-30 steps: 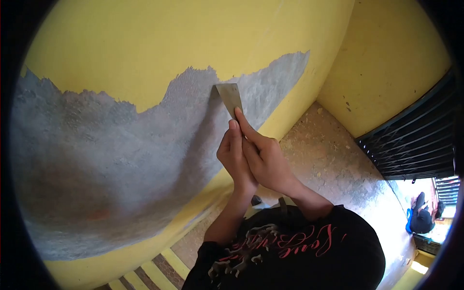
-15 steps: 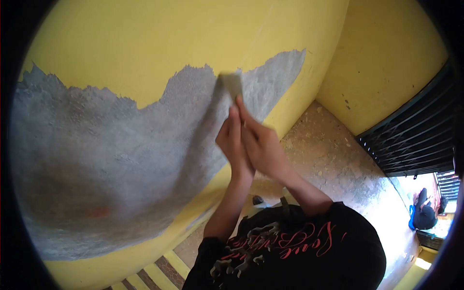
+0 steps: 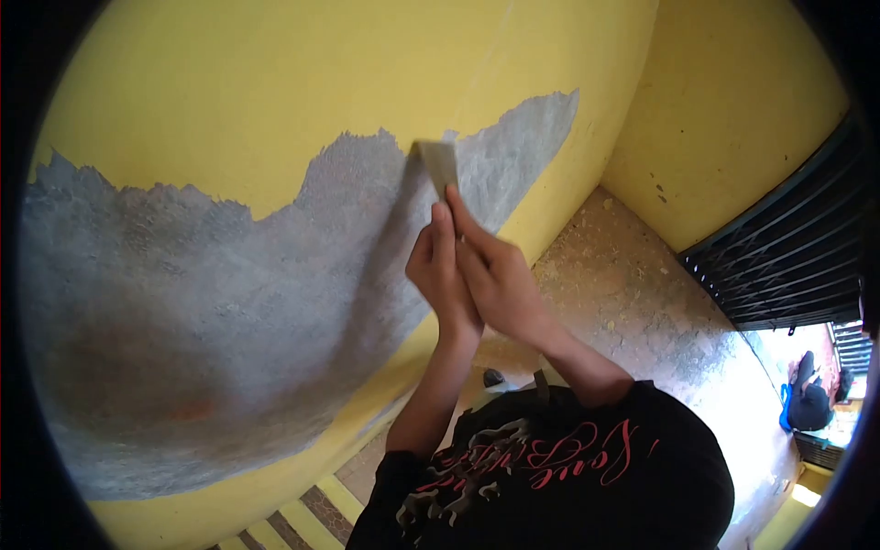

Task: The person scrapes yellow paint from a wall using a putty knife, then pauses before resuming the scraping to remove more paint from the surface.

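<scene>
A scraper with a flat, wide blade (image 3: 438, 162) meets the wall at the ragged border between yellow paint (image 3: 275, 82) and bare grey plaster (image 3: 247, 302). My left hand (image 3: 442, 273) is closed around the scraper's handle, thumb pointing up along it. Pressed against it from the right, my right hand (image 3: 500, 282) grips the same handle, with a finger stretched toward the blade. Most of the handle is hidden by my hands.
Paint flakes lie on the brown floor (image 3: 623, 275) by the wall corner. A dark folding metal gate (image 3: 779, 238) stands at right. Beyond it, a person in dark clothes (image 3: 810, 403) is near a bright opening. Yellow-edged steps (image 3: 316, 518) are at lower left.
The view has shifted slightly, so the wall's left part sits a little lower. Both hands keep their hold on the scraper, its blade staying near the paint edge.
</scene>
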A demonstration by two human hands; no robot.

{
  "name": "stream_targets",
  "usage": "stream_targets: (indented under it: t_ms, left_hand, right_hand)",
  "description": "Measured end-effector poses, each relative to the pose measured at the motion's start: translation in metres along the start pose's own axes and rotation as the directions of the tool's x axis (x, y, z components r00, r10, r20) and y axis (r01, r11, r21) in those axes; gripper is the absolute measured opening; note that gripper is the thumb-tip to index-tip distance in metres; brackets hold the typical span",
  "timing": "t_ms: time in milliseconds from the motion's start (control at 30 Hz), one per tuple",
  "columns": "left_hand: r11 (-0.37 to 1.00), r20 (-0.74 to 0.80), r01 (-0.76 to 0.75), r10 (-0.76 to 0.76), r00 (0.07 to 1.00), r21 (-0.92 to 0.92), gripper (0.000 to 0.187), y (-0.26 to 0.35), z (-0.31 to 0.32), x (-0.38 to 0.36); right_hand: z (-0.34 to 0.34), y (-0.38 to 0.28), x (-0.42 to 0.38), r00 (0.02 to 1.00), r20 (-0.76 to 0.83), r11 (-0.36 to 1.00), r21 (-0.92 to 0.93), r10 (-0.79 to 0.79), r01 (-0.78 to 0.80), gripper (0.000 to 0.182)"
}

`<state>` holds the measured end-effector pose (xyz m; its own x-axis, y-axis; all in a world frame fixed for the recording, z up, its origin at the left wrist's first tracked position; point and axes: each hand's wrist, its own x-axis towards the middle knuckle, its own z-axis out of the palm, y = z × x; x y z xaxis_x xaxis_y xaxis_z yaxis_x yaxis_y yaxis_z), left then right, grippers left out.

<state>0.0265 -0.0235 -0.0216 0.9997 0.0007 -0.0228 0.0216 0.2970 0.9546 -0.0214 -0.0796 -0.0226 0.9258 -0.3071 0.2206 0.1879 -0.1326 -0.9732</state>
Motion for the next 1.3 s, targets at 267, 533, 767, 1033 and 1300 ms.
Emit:
stream_targets:
  t_ms: [267,533,767,1033,1300]
  left_hand:
    - [1.0,0.01,0.012,-0.012,1.0,0.012,0.039,-0.013,-0.004,-0.001]
    - [0.995,0.077,-0.034,0.027,0.997,0.092,0.038,-0.013,0.003,0.007]
    - [1.0,0.083,-0.016,0.018,0.996,-0.02,0.042,-0.018,0.015,0.016]
    - [0.995,0.047,0.029,-0.024,0.999,-0.099,0.04,-0.02,0.02,0.008]
    - [0.999,0.11,-0.02,0.025,0.994,-0.045,0.044,-0.027,0.021,0.021]
  right_hand:
    - [0.004,0.02,0.003,0.979,-0.085,0.981,0.04,-0.184,0.188,0.052]
    - [-0.003,0.016,0.007,0.995,-0.093,0.999,0.019,-0.042,0.044,0.051]
    - [-0.012,0.019,0.02,0.997,-0.067,0.999,0.044,0.033,-0.03,0.051]
    - [-0.023,0.009,0.015,0.992,-0.003,0.989,0.083,0.124,-0.123,0.051]
    - [-0.017,0.017,0.014,0.996,-0.094,1.0,0.006,-0.002,0.002,0.05]
